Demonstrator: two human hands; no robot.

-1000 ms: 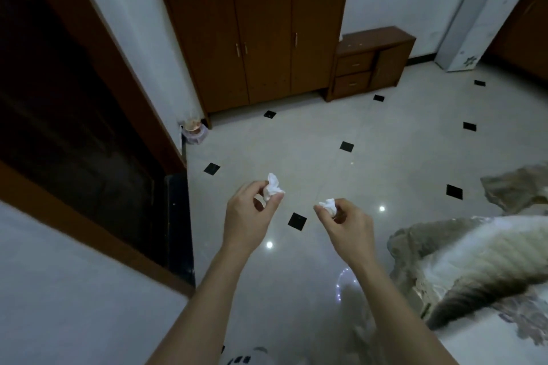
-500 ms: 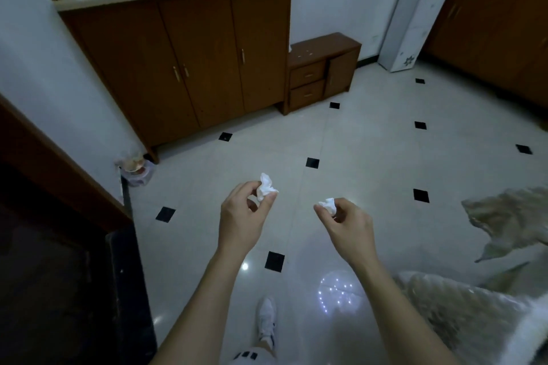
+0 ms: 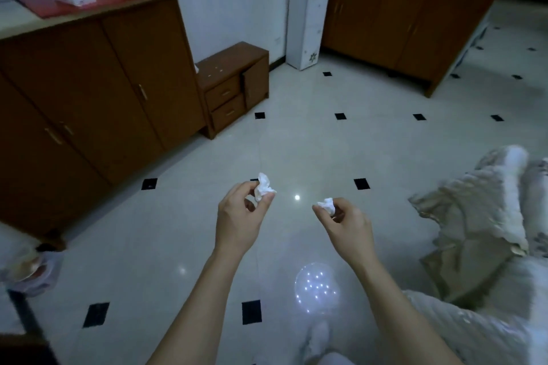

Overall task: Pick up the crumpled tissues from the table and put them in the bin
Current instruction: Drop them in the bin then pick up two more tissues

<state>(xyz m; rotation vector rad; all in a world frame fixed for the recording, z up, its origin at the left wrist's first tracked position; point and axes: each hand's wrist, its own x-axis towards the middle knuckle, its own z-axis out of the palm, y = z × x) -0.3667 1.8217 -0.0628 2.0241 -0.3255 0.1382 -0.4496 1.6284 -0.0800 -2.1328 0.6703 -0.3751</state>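
Note:
My left hand (image 3: 237, 216) pinches a white crumpled tissue (image 3: 263, 190) between thumb and fingers, held up at mid-frame above the tiled floor. My right hand (image 3: 347, 225) grips a second, smaller crumpled tissue (image 3: 327, 205) at its fingertips. Both hands are held out in front of me, about a hand's width apart. No bin is in view, and neither is the table.
A long brown cabinet (image 3: 98, 92) lines the left wall, with a low drawer unit (image 3: 234, 89) beside it. A white floor appliance (image 3: 308, 21) stands at the back, another brown cabinet (image 3: 400, 18) to its right. Draped fabric (image 3: 480, 231) fills the right. My shoe (image 3: 318, 338) shows below.
The view has swung to the right as I walk: the cabinet slid left and the far brown cabinet came into sight. Both hands keep the same hold on their tissues.

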